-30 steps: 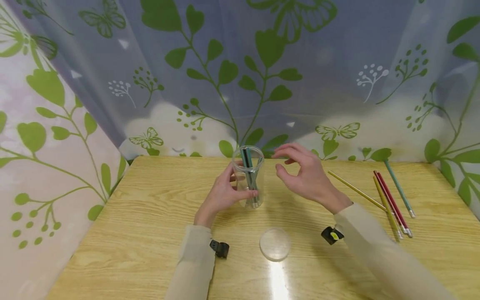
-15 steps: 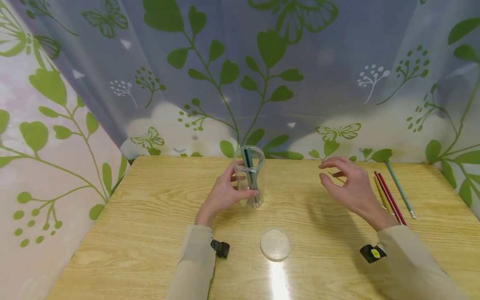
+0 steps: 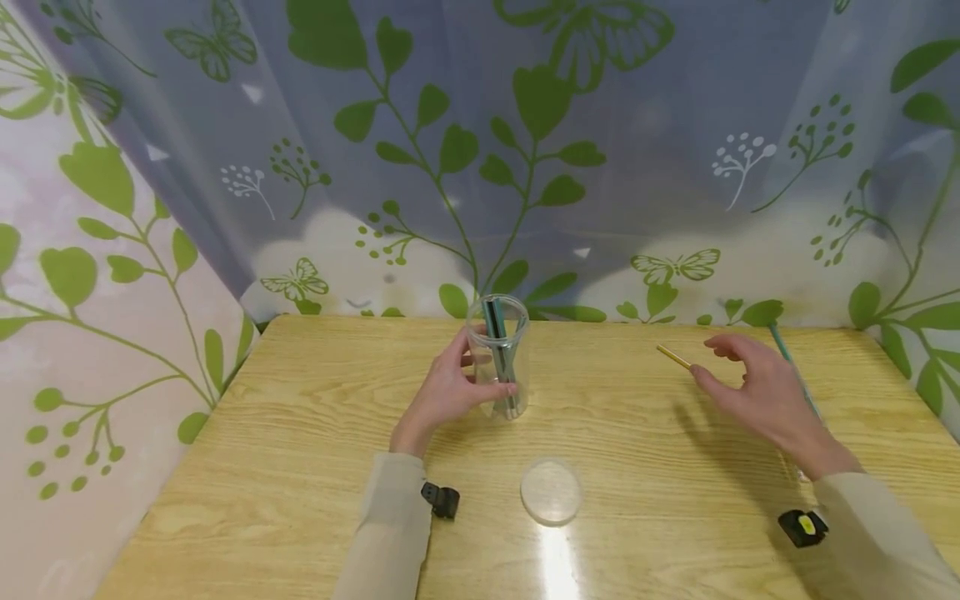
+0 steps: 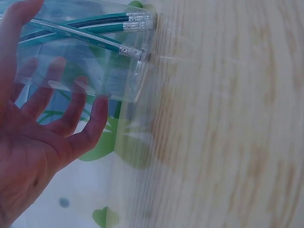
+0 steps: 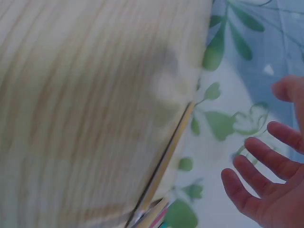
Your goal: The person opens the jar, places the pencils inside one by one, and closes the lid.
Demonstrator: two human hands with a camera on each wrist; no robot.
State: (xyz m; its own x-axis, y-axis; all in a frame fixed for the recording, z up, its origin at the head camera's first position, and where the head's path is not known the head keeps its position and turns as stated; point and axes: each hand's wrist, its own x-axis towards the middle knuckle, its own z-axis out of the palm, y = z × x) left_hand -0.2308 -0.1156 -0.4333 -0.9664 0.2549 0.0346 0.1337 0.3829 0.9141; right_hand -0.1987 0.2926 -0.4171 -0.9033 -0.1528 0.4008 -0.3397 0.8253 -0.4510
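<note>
My left hand [image 3: 444, 393] grips a clear plastic jar [image 3: 521, 367] upright on the table, thumb in front and fingers around the far side. Several green and dark pencils [image 4: 90, 34] lean inside it, eraser ends down, as the left wrist view shows. My right hand [image 3: 765, 404], fingers loosely bent and holding nothing, hovers over the loose pencils at right. A yellow pencil [image 3: 675, 358] pokes out past its thumb, and a teal pencil [image 3: 782, 343] lies behind it. The red pencils are mostly hidden by the hand in the head view.
A round clear lid [image 3: 551, 492] lies flat on the wooden table [image 3: 300, 500], in front of the jar. A patterned curtain [image 3: 450, 167] hangs along the back edge. Black wrist cameras sit on both sleeves.
My right hand has moved from beside the jar rightward to above the loose pencils, covering most of them. The left hand and the jar have stayed put.
</note>
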